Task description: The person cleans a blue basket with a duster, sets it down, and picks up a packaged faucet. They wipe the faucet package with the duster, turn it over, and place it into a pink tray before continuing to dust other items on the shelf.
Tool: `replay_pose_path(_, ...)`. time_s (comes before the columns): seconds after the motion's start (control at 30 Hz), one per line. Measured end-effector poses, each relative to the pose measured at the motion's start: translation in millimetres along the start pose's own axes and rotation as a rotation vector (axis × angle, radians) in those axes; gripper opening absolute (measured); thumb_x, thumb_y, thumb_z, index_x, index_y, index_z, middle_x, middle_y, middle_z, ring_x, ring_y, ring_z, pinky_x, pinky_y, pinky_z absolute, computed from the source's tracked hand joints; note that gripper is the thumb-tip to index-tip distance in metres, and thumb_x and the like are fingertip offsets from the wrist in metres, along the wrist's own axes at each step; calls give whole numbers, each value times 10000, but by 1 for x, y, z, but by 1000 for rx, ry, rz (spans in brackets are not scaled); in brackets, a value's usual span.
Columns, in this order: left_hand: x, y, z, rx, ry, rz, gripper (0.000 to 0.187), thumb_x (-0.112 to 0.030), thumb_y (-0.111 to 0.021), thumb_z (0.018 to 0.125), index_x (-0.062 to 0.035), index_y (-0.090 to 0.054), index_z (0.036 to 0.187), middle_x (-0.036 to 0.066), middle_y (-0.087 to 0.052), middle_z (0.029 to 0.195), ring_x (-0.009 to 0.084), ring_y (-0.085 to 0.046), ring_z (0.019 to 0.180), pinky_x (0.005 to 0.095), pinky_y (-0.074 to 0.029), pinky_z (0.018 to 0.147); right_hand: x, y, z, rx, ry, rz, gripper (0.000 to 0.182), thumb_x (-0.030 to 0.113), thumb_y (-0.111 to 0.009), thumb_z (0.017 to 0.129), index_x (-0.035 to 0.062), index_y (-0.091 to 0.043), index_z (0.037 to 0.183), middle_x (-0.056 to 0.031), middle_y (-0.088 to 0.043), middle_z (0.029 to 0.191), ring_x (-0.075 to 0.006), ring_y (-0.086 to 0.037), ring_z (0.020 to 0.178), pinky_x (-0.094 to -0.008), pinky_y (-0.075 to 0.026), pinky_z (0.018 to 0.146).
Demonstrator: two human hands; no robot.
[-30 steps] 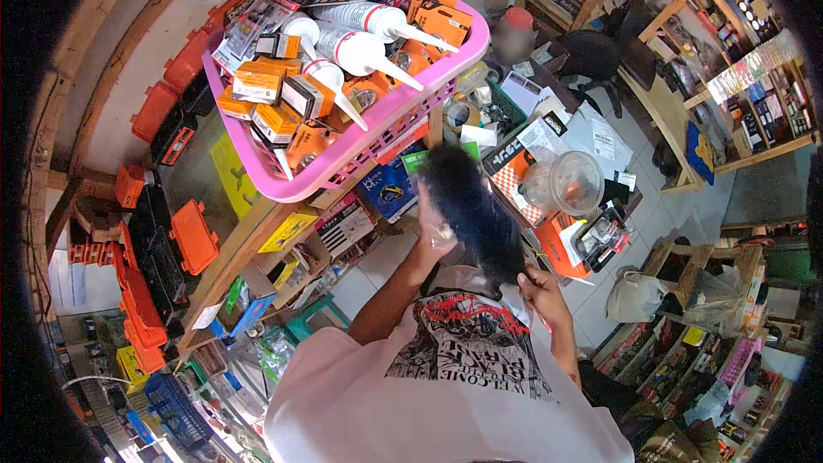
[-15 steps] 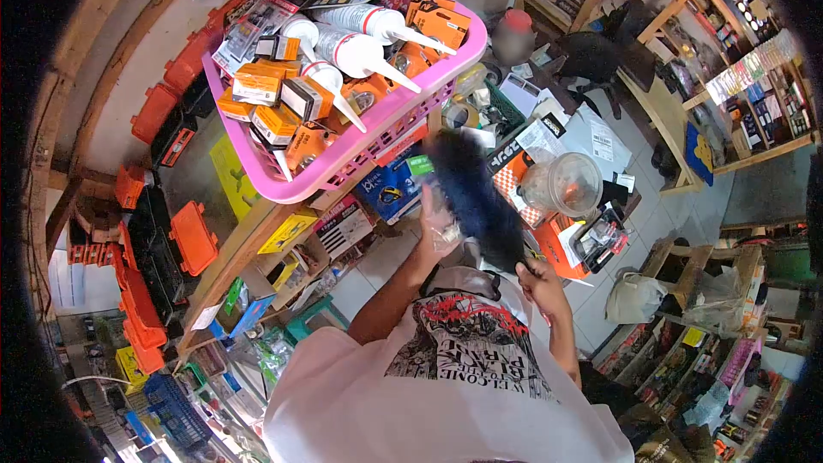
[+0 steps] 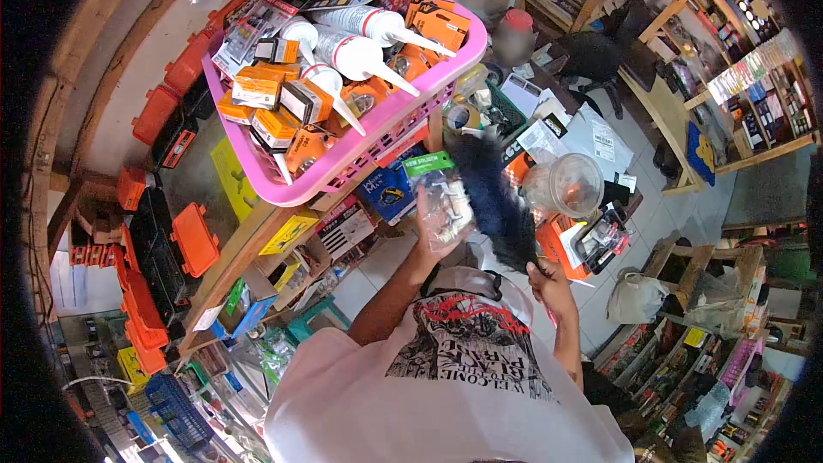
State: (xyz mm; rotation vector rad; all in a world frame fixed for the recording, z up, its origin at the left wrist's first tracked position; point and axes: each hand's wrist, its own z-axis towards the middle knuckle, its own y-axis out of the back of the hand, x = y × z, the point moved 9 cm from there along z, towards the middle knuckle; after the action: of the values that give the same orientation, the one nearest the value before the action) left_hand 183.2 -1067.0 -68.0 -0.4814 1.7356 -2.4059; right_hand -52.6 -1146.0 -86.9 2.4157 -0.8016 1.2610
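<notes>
Packet (image 3: 448,210) and duster (image 3: 495,197), held side by side above my shirt (image 3: 463,369). The packet is clear, with a green header and small pale pieces inside; my left hand (image 3: 426,231) grips it along its lower edge, one digit pressed to the near side, the other fingers largely hidden behind it. My right hand (image 3: 550,287) is closed about the duster's lower end, fingers curled and pinching it there. The duster is dark, fluffy and partly blurred, and slants up from that grip; whether it touches the packet, I cannot tell. Beyond my left hand stands a pink basket (image 3: 270,192) holding white nozzled tubes (image 3: 351,53) and orange boxes (image 3: 257,86). Behind the duster are a clear jar (image 3: 575,183) and papers (image 3: 604,141).
</notes>
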Motion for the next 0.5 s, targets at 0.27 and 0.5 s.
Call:
replay_pose_path(0.27,-8,33,-3,-198,12,132,664,-672,-439,953,-134,-623,1295,65,-725,1143,297,-698,1008,500,-528,930,-7,1,-7,-38,-66,111,331,213,-628,1001,99,-532,706,60,-445,591,-50,-359,472,-260,-268,443)
replay_pose_path(0.5,-4,10,6,-299,-23,166,715,-667,-435,964,-136,-514,1438,59,-694,1194,273,-704,991,545,-560,867,-8,-2,-3,-34,-55,143,344,227,-630,1000,105,-520,698,63,-435,598,-52,-346,470,-260,-254,442)
